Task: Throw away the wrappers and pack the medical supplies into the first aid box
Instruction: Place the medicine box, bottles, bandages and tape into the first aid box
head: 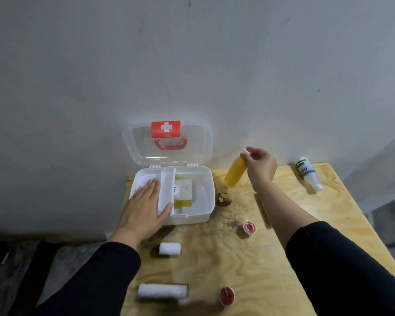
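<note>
Right hand pinches white cap of yellow plastic bottle, hanging tilted; rigid, light, likely slippery. Left hand flat, steadying white first aid box.

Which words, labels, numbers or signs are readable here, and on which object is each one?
White cross sign, no words: on the red latch of the first aid box lid.
Green and blue print on the white bottle: too blurred to read.
Small dark marks on the tray in the box: too small to read.
Yellow label inside the box: unreadable.
</note>
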`<state>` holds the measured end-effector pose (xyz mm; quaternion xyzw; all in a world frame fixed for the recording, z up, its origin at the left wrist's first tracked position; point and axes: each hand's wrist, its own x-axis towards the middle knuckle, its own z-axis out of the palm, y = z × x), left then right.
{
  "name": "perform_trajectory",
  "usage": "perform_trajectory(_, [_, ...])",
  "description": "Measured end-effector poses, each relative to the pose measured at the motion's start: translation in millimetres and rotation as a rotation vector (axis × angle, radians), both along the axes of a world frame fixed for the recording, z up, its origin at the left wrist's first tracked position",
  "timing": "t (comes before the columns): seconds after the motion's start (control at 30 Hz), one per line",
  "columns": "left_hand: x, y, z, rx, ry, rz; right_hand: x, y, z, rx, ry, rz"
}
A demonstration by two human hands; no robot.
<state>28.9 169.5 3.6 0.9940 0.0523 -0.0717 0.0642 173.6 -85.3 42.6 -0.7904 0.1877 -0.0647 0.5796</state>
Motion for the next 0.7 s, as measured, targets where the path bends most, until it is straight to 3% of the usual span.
perform_trajectory(0.27, [-5.9, -4.0, 17.2, -0.043, 0.015, 0.006, -39.9, 30.8, 66.3, -0.057, -0.294, 0.219])
perform_trajectory(0.5, [-4.1, -1.5, 15.8, 0.003, 0.024, -0.026, -58.7, 69.2, 43.5, -0.091, -0.258, 0.374])
perform_trajectory(0.7, [-1.6, 1.0, 7.3, -0.012, 0.029, -0.039, -63.0, 78.9, 5.5, -0.239, -0.154, 0.476])
